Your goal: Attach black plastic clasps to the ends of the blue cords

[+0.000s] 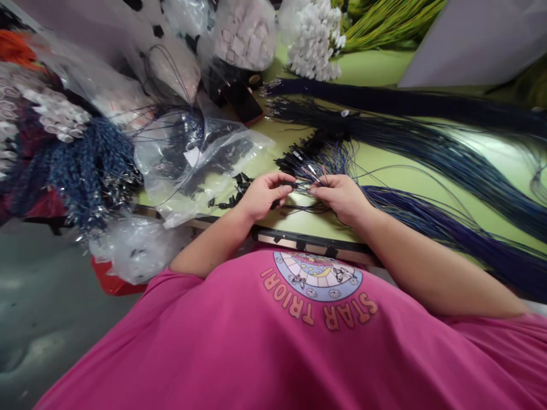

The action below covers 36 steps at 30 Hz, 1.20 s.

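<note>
Above the green table (314, 225), near its front edge, my left hand (265, 195) pinches a small black connector (293, 184) between thumb and fingers. Close on its right, my right hand (339, 196) is closed on thin wires, their tips partly hidden by its fingers. Just behind the hands lies a cluster of black connectors (294, 159) with blue wires attached. Loose black connectors (235, 196) sit beside my left hand. A long bundle of dark blue wires (427, 210) runs off to the right from behind my right hand.
Clear plastic bags (192, 154) spread over the left side. A phone (242, 102) lies behind them. Two more dark wire bundles (393, 102) cross the back right. White connectors (316, 40) and yellow-green wires (388, 23) are at the back; blue twisted wires (92, 165) hang at far left.
</note>
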Each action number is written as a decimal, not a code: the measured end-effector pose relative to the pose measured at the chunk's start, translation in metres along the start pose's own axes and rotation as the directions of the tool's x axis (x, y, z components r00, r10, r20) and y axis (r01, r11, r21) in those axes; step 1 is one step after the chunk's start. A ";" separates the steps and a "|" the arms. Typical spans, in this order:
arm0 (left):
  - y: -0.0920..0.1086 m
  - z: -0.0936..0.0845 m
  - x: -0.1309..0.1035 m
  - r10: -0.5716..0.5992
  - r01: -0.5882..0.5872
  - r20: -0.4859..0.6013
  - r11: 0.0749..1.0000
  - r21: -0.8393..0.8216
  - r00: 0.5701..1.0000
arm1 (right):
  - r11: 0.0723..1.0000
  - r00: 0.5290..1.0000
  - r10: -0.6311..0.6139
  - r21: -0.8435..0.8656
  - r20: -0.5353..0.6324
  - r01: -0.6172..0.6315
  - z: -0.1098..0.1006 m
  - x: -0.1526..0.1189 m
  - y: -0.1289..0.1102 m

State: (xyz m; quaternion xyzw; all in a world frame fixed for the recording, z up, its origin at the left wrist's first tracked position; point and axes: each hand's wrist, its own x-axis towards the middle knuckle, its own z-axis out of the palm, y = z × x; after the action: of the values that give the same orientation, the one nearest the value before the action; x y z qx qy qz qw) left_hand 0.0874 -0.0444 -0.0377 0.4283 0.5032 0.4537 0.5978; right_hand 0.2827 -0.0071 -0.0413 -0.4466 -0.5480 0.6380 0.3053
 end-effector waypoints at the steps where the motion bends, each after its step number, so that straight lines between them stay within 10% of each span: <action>1: 0.000 0.000 0.000 0.005 -0.005 -0.004 1.000 0.001 1.000 | 1.000 1.000 -0.004 -0.015 -0.002 0.004 0.000 0.000 0.000; 12: -0.003 0.000 -0.002 0.149 -0.119 -0.035 0.893 0.434 0.988 | 0.937 0.991 -0.109 -0.325 0.076 0.128 -0.001 0.001 0.003; 19: -0.003 0.005 -0.004 0.000 -0.012 0.036 0.938 0.347 0.999 | 0.922 0.989 -0.057 -0.374 0.134 0.104 0.001 0.000 -0.002; 36: -0.006 0.002 -0.002 0.051 -0.089 0.109 0.922 0.378 0.993 | 0.886 0.979 -0.093 -0.434 0.181 0.164 0.002 0.000 -0.001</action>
State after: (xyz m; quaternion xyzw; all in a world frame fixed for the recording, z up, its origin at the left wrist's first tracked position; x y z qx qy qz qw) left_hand 0.0895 -0.0475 -0.0431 0.5759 0.5365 0.3467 0.5101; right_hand 0.2807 -0.0078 -0.0407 -0.4164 -0.7301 0.5062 0.1932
